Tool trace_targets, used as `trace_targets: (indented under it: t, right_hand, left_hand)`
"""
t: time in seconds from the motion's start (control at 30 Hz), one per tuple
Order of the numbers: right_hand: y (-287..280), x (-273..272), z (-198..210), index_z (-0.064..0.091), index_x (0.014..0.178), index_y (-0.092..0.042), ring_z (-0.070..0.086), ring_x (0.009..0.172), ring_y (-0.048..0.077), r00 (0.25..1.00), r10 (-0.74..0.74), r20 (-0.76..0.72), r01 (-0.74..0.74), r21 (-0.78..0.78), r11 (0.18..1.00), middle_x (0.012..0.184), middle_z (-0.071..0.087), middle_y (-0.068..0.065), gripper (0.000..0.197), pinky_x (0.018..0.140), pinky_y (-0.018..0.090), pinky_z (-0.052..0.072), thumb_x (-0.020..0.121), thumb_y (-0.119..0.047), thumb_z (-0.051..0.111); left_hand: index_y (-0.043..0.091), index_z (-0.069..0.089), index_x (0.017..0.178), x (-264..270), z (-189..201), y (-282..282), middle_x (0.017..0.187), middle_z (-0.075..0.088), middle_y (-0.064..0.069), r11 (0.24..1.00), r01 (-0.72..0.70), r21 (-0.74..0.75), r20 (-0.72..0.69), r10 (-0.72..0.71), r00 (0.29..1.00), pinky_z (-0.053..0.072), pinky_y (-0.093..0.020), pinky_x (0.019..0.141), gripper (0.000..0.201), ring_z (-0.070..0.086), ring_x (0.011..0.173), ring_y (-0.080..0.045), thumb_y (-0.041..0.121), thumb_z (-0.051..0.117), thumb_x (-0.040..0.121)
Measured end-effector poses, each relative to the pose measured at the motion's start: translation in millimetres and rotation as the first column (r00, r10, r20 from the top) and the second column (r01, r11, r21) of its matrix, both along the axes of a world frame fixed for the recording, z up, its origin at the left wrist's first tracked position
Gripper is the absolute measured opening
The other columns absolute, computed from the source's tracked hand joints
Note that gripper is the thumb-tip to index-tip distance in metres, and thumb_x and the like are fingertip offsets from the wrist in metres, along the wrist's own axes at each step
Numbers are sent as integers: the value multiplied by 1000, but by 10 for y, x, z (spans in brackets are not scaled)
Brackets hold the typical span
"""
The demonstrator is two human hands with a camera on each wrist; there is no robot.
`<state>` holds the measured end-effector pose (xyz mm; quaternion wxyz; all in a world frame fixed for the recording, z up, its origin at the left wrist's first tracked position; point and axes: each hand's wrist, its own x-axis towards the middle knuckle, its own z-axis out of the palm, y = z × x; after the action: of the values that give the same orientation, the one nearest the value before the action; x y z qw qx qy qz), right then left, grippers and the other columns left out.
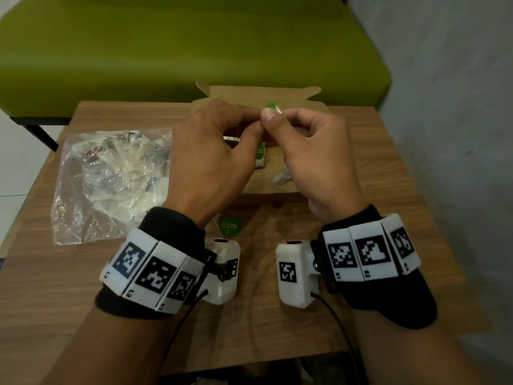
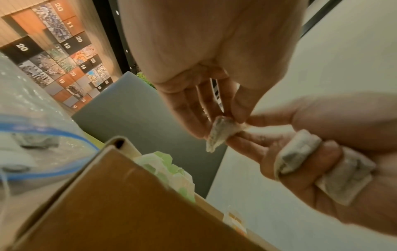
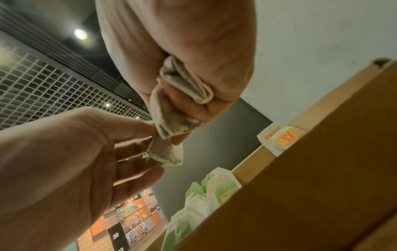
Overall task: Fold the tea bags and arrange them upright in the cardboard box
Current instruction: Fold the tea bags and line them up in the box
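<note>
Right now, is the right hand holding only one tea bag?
No: in the left wrist view the right hand has two more tea bags tucked between its fingers besides the tea bag both hands pinch.

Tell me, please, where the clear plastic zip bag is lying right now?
In the head view the clear plastic zip bag lies flat on the wooden table, to the left of the left hand and the cardboard box.

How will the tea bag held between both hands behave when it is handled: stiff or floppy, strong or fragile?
Probably floppy: the tea bag bends and creases where the left hand and right hand pinch it. Likely light, and its thin paper may tear.
</note>
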<state>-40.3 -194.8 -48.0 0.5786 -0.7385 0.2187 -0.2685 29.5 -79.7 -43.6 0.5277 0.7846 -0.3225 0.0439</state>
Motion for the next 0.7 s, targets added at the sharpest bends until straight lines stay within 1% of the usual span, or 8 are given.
trace_targets:
  t: [0.07, 0.13, 0.17, 0.27, 0.4, 0.5, 0.6, 0.7]
  right_hand:
    - [-40, -1, 2, 77, 87, -16, 74, 76, 20, 1000, -19, -10, 19, -37, 999, 80, 77, 1, 16, 67, 52, 61, 95, -27, 69]
    - [-89, -6, 1, 76, 84, -19, 72, 77, 19, 998, -24, -51, 19, -102, 995, 78, 76, -1, 16, 73, 48, 61, 95, -26, 67]
    - [-118, -11, 6, 76, 83, -21, 71, 76, 15, 995, -20, -94, 8, -127, 992, 78, 75, -2, 16, 73, 41, 61, 96, -26, 67]
    - [-183, -1, 16, 73, 82, -26, 64, 63, 0, 961, 27, -276, -77, -172, 982, 72, 70, -13, 16, 56, 24, 55, 96, -23, 65]
    - [-191, 119, 59, 70, 87, -29, 66, 69, 2, 873, 59, -485, -188, -221, 957, 86, 70, -14, 13, 56, 20, 55, 97, -23, 64]
    - [-177, 247, 107, 72, 99, -29, 59, 76, 1, 828, 52, -558, -259, -298, 919, 95, 67, -12, 15, 54, 13, 46, 96, -16, 65]
    - [-170, 354, 133, 75, 101, -23, 63, 89, 11, 804, 46, -592, -285, -317, 905, 102, 68, -5, 17, 67, 23, 56, 94, -9, 66]
    - [-168, 399, 118, 76, 94, -23, 67, 82, 14, 786, 27, -618, -291, -331, 898, 97, 70, -3, 19, 55, 24, 58, 93, -7, 66]
  left_hand:
    - [28, 76, 102, 23, 29, 34, 91, 71, 13, 999, 39, 19, -22, -38, 999, 49, -13, 69, 16, 67, 84, 0, 29, 63, 93]
    - [29, 75, 99, 62, 49, 73, 87, 70, 18, 997, 51, 65, -48, -48, 998, 47, -9, 66, 13, 66, 81, 2, 28, 63, 94]
    - [30, 74, 97, 85, 45, 95, 85, 69, 20, 995, 44, 91, -58, -38, 998, 48, -10, 65, 12, 66, 79, 2, 29, 63, 94]
    - [29, 73, 96, 162, -11, 173, 84, 68, 20, 980, 3, 200, -68, 11, 998, 53, -21, 68, 13, 65, 77, 0, 34, 61, 95]
    - [26, 73, 103, 241, -79, 252, 92, 70, 9, 918, -28, 394, -30, 44, 999, 45, -18, 67, 18, 63, 84, -7, 36, 61, 95]
    - [24, 73, 105, 268, -87, 288, 95, 71, 5, 883, -16, 469, -35, 36, 999, 37, -14, 62, 19, 62, 85, -9, 35, 63, 94]
    - [22, 75, 103, 270, -91, 295, 88, 68, 4, 865, -27, 501, 7, 27, 1000, 38, -21, 63, 21, 61, 82, -11, 37, 64, 93]
    - [22, 75, 100, 270, -94, 294, 85, 67, 6, 864, -36, 502, 17, 32, 999, 38, -25, 68, 23, 60, 81, -12, 39, 63, 93]
